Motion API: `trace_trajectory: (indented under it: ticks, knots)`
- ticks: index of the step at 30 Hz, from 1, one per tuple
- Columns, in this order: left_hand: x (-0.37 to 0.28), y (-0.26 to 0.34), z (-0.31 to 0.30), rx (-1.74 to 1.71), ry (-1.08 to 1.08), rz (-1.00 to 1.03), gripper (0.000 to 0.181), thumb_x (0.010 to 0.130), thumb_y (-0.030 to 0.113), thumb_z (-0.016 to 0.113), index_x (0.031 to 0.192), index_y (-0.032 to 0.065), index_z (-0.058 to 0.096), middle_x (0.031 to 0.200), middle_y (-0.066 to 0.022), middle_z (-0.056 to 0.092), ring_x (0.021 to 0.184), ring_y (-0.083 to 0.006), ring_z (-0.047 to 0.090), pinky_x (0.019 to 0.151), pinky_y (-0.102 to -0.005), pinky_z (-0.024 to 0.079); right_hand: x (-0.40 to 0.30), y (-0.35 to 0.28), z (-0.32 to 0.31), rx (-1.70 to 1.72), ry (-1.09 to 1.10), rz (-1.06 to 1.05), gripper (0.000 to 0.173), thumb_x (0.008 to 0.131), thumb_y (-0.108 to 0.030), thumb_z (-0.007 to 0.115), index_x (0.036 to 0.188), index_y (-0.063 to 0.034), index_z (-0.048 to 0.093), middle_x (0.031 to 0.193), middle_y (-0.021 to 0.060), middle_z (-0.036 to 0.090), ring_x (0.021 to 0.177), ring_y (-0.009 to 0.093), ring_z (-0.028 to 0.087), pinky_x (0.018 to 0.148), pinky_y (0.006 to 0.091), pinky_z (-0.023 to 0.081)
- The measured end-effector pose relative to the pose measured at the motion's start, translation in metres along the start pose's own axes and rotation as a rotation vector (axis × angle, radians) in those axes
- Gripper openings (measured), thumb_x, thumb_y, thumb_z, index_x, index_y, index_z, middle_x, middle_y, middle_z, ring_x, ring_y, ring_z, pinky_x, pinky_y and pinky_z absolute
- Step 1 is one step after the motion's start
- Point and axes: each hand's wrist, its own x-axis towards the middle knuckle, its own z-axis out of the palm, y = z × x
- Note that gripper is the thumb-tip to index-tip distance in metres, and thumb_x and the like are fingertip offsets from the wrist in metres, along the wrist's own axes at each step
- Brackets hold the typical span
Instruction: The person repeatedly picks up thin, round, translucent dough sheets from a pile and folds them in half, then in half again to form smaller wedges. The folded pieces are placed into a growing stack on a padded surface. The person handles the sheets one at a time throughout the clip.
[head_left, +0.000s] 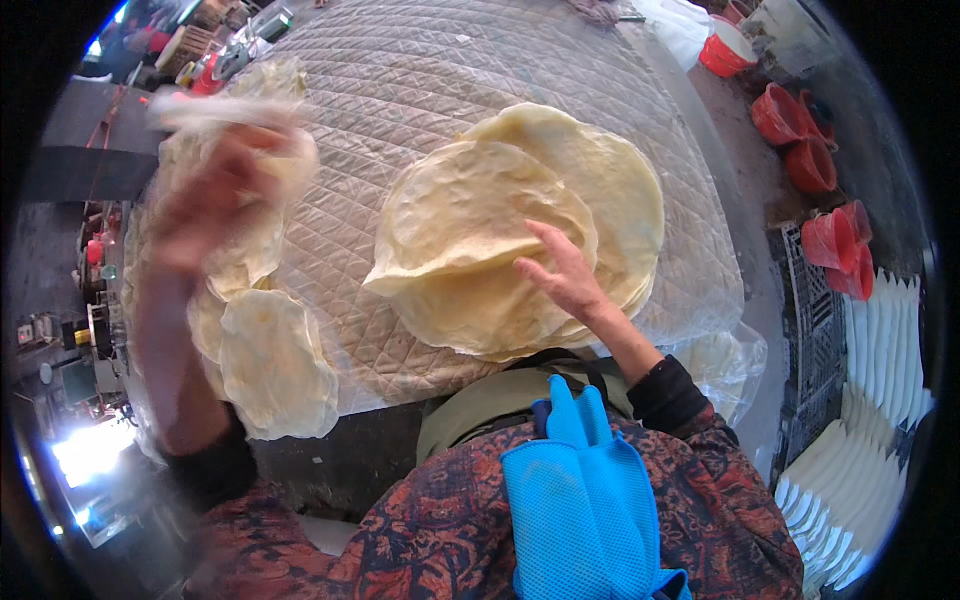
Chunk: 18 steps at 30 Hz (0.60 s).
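Note:
Thin, round, pale-yellow sheets, of a material I cannot tell, lie in a broad overlapping stack (615, 172) on a quilted cover under clear plastic. The upper sheet (480, 202) has a raised fold across its middle. My right hand (562, 277) rests near that fold, thumb and fingers apart, holding nothing. On the left, motion blurs my left hand (232, 180) above a long row of similar sheets (251, 259). A smeared pale sheet (210, 109) moves with its fingers and appears gripped. At the row's near end lies a smaller, rounded sheet (274, 360).
The quilted, plastic-covered table (420, 90) ends close to my body. Red buckets (829, 240), a black plastic crate (806, 307) and rows of white sheets (885, 345) stand to the right. A blue mesh glove (581, 495) hangs at my front. Clutter (217, 60) fills the far left.

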Motion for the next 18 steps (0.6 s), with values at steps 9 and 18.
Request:
trace_trajectory:
  ticks: [9,18]
  knots:
    - [-0.083,-0.08,0.248,0.309,-0.528,-0.006,0.014,0.078,0.004,0.059,0.091,0.0041,0.06,0.121,-0.013,0.058,0.108,-0.0322,0.056,0.089,-0.0418,0.046,0.007,0.005,-0.017,0.486,0.03,0.545,0.061,0.09,-0.043,0.063,0.134,-0.0058,0.043,0.112,0.0104,0.063,0.093,0.019,0.065,0.079,0.0369,0.052]
    - [-0.098,-0.066,0.268,0.43,-0.39,-0.229,0.013,0.083,0.013,0.062,0.092,0.0055,0.058,0.115,-0.0143,0.058,0.108,-0.0336,0.056,0.085,-0.0427,0.047,0.022,-0.009,0.006,-0.169,0.181,0.299,0.031,0.075,-0.022,0.066,0.097,-0.0005,0.061,0.095,0.0234,0.067,0.092,0.039,0.064,0.082,0.0449,0.049]
